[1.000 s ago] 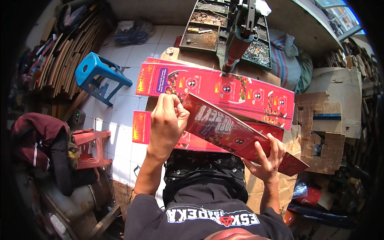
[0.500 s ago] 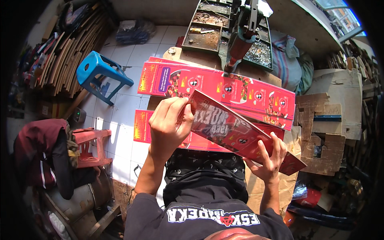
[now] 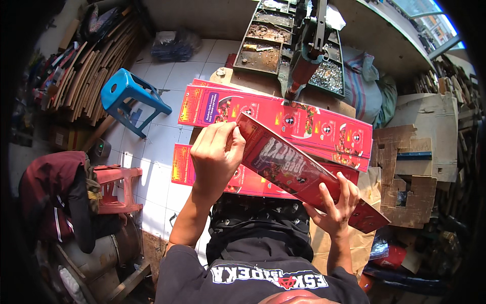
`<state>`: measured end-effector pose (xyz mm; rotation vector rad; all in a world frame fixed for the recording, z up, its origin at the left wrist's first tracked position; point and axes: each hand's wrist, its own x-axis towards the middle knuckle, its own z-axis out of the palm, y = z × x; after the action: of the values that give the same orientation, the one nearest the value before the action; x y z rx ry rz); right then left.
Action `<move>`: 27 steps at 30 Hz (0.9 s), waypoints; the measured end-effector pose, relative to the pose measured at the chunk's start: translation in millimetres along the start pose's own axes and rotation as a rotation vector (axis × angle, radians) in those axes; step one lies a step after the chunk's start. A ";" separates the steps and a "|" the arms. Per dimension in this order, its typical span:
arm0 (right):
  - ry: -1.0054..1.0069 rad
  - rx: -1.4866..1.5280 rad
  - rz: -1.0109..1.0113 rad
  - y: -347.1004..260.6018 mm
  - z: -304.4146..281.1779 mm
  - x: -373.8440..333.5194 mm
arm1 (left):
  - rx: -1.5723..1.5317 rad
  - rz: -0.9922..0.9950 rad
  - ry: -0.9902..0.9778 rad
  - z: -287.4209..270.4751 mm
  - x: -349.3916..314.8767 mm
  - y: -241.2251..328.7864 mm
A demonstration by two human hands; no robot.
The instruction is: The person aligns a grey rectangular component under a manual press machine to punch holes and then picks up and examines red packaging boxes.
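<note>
A long, glossy red printed panel (image 3: 291,167) is held up at a slant in front of me. My left hand (image 3: 217,154) pinches its upper left corner between thumb and fingers. Toward its lower right end, my right hand (image 3: 335,206) grips it, thumb and spread fingers against the panel. Beneath it lie more red printed panels: an overlapping group (image 3: 273,119) on the work table, and another panel (image 3: 183,164) nearer my lap, partly covered by my left hand and the held one.
Beyond the panels stands a metal press-like machine (image 3: 304,71), its tip over the far panels. Beside it is a compartment tray (image 3: 260,53) with small metal bits. A blue stool (image 3: 132,99) and a red stool (image 3: 121,190) stand left; cut cardboard (image 3: 405,172) leans right.
The held panel has tipped so its printed face shows more, and its right end has dropped slightly. Both hands keep their hold. The whole view has shifted a little.
</note>
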<state>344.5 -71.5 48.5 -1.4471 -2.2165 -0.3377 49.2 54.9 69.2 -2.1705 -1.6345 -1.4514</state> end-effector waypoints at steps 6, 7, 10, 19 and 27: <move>0.015 -0.009 0.022 -19.4 10.1 10.4 | 0.101 -0.034 0.021 3.5 0.9 -15.9; 0.016 0.007 0.024 -22.5 13.3 10.4 | 0.117 -0.046 0.014 3.9 0.1 -18.8; 0.023 0.031 0.016 -31.3 17.9 15.2 | 0.166 -0.076 -0.008 0.9 0.3 -25.0; -0.006 0.071 -0.014 -45.6 26.3 15.9 | 0.233 -0.153 -0.049 0.6 -7.6 -40.8; -0.035 0.098 0.003 -43.6 25.9 14.0 | 0.206 -0.101 -0.063 -2.2 -10.1 -43.4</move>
<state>293.7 -66.9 35.5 -1.4136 -2.2261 -0.2007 14.1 65.3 43.6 -2.0686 -1.8477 -1.1868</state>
